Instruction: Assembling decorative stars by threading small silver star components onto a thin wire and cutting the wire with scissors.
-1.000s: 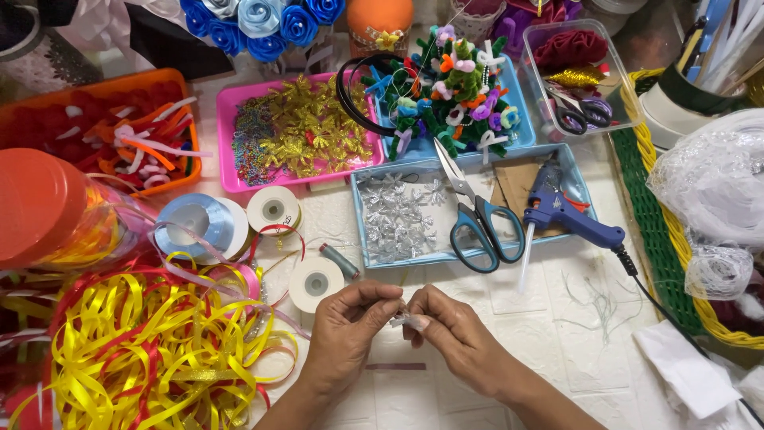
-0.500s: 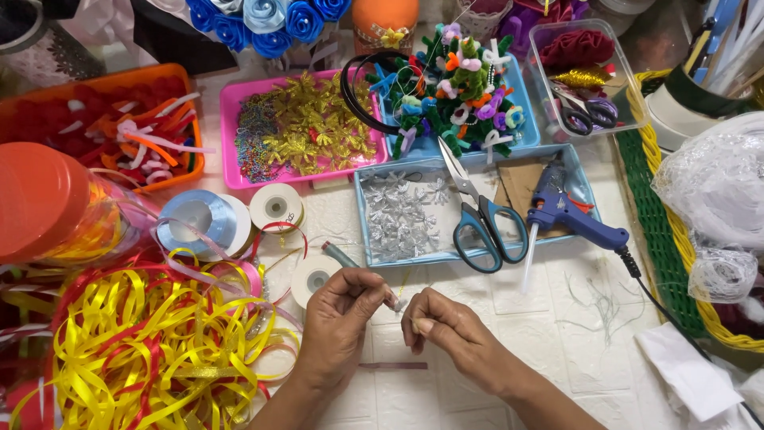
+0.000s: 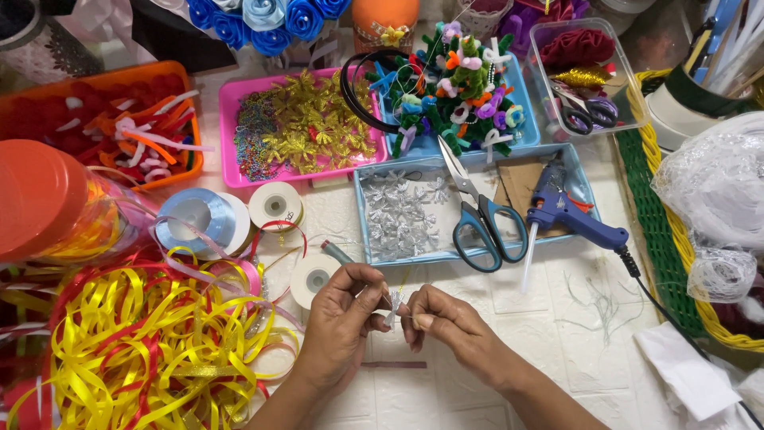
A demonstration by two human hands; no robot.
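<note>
Looking down, I see my left hand [image 3: 344, 312] and my right hand [image 3: 442, 318] close together over the white bench [image 3: 557, 350]. Both hands pinch a tiny silver bow [image 3: 394, 302] between their fingertips. Just above it sits a blue tray [image 3: 374, 239] with more silver bows. Blue scissors [image 3: 481, 219] and a blue glue gun [image 3: 569, 215] lie there too. A pile of yellow ribbon [image 3: 151, 350] is beside my left hand.

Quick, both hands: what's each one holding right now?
Left hand: closed, pinching the small silver piece.
Right hand: closed, fingertips pinching the same silver piece from the other side.
</note>
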